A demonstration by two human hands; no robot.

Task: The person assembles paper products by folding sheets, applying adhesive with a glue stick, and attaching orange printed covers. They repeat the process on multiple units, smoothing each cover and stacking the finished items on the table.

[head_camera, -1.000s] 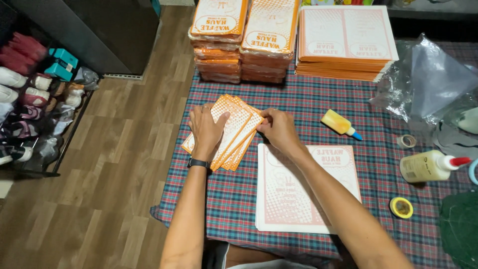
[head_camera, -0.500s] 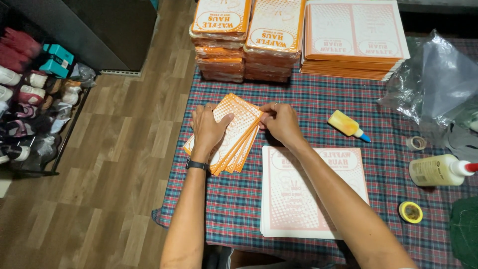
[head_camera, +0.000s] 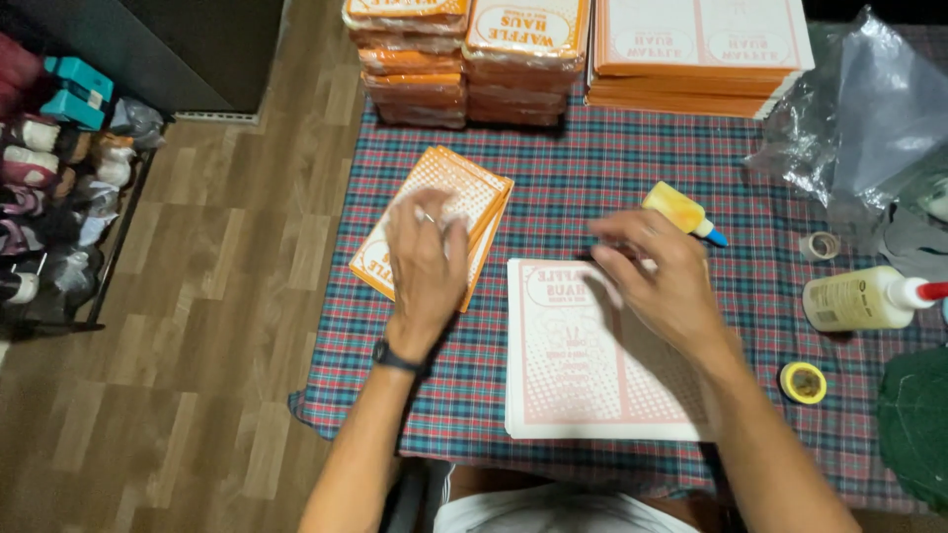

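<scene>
While bundles (head_camera: pixel 464 59) crowd behind — glue bottle (head_camera: pixel 681 210) seemingly unobstructed.

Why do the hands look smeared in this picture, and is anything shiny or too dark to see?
Head view: the right hand is motion-blurred at its fingers, the left hand slightly; the plaid cloth stays sharp. Light glares off the clear plastic bag. The top-left corner is dark.

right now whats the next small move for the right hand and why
Probably pinch the top sheet's far edge and lift it. The right hand hovers, blurred, over the flat sheets, holding nothing, while the left hand presses flat on the orange bags.
</scene>
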